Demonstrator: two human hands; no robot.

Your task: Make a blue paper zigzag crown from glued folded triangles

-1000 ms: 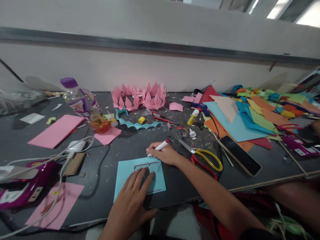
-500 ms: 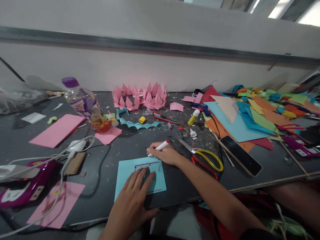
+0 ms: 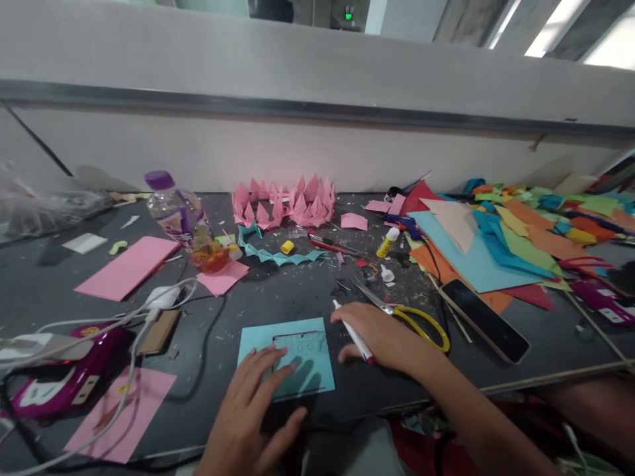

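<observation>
A light blue paper (image 3: pixel 308 367) lies near the front edge of the dark table (image 3: pixel 278 291), with a clear ruler (image 3: pixel 303 344) on top of it. My left hand (image 3: pixel 251 410) rests flat on the paper and the ruler, fingers spread. To the right of the paper, my right hand (image 3: pixel 384 340) is closed around a white pen with a red tip (image 3: pixel 353 337). The pen's tip is off the sheet. Yellow-handled scissors (image 3: pixel 417 320) lie just beyond my right hand.
Folded pink paper shapes (image 3: pixel 288 201), a teal zigzag strip (image 3: pixel 275 254), a plastic bottle (image 3: pixel 181 215) and a glue stick (image 3: pixel 387 242) lie further back. Coloured sheets (image 3: pixel 496 231) and a phone (image 3: pixel 486 320) are at the right. A magenta tool (image 3: pixel 64 377), cables and pink sheets are at the left.
My right hand has pulled the pen away from the ruler's top edge, back and to the right of the sheet. The view has tilted up a little. My left hand stays on the paper.
</observation>
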